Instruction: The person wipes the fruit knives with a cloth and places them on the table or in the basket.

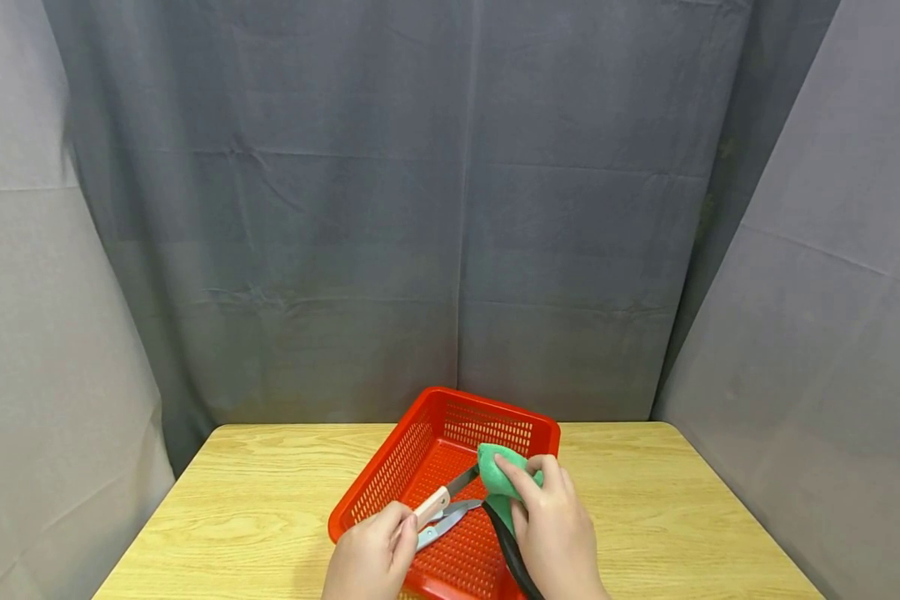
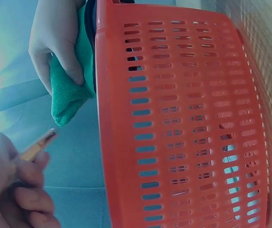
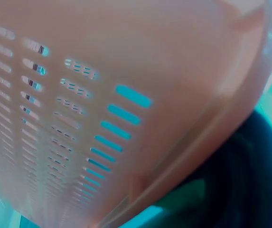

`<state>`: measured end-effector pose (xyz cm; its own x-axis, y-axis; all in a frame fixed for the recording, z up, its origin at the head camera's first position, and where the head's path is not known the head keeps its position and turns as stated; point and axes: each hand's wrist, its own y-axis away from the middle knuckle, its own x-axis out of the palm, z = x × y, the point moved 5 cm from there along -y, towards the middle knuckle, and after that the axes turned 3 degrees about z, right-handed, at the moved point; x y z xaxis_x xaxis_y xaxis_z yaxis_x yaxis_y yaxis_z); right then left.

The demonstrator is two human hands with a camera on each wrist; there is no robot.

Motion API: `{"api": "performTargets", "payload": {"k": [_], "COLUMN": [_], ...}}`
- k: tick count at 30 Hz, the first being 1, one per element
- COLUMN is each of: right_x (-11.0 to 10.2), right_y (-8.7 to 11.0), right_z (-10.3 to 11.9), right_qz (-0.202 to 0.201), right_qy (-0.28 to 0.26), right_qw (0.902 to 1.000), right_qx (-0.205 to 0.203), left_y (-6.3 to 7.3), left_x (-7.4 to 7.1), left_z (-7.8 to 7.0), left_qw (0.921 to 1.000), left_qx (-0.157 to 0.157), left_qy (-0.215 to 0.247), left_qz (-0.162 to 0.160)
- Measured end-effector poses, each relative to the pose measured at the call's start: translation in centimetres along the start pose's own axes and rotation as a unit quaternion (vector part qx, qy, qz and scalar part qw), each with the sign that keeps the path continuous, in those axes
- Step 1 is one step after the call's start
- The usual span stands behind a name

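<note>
My left hand (image 1: 372, 554) grips the pale handle of a knife (image 1: 432, 506) over the red basket. Its grey blade slants up to the right, and the tip meets the edge of a green cloth (image 1: 498, 472) in the head view. My right hand (image 1: 558, 529) pinches that folded cloth between thumb and fingers above the basket's right side. In the left wrist view the cloth (image 2: 70, 90) hangs beyond the basket rim, the left hand (image 2: 17, 183) blurred at lower left. A pale blue-grey tool (image 1: 444, 527) with a pointed end lies below the knife, partly hidden by the left hand.
The red slotted basket (image 1: 378, 479) stands at an angle on the wood-grain table (image 1: 255, 500). A black curved band (image 1: 512, 550) runs beside the right hand over the basket. Grey curtains (image 1: 345, 250) enclose the back and sides. The basket wall (image 3: 102, 57) fills most of the right wrist view.
</note>
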<state>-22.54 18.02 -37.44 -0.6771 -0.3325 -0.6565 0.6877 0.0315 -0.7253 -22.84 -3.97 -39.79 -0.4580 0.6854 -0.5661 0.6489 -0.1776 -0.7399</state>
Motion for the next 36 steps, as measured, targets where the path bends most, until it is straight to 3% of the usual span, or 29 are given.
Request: {"api": "performTargets", "payload": {"k": [6,14,24,30,36], "right_x": [-0.5,-0.1,0.4,0.5,0.5], "right_y": [-0.1,0.0,0.3,0.2,0.3], "right_z": [0.0,0.8,1.7,1.9,1.7], "right_qz": [-0.014,0.002,0.03,0.041,0.026], "right_qy": [0.001,-0.004,-0.046,-0.053,-0.057], "right_qw": [0.9999,0.9984,0.9885,0.9875,0.9882], "right_qx": [0.009,-0.057,-0.141,-0.143,-0.14], "left_y": [0.0,-0.1,0.0,0.0,0.0], "left_x": [0.2,0.3,0.3,0.2,-0.1], "left_z": [0.3,0.5,0.4,0.2,-0.1], "left_qw": [0.9977,0.9943,0.996,0.9977,0.9994], "left_qx": [-0.05,-0.078,-0.068,-0.054,-0.028], "left_qy": [-0.002,-0.009,-0.02,-0.007,0.004], "left_qz": [0.046,0.073,0.054,0.041,0.02]}}
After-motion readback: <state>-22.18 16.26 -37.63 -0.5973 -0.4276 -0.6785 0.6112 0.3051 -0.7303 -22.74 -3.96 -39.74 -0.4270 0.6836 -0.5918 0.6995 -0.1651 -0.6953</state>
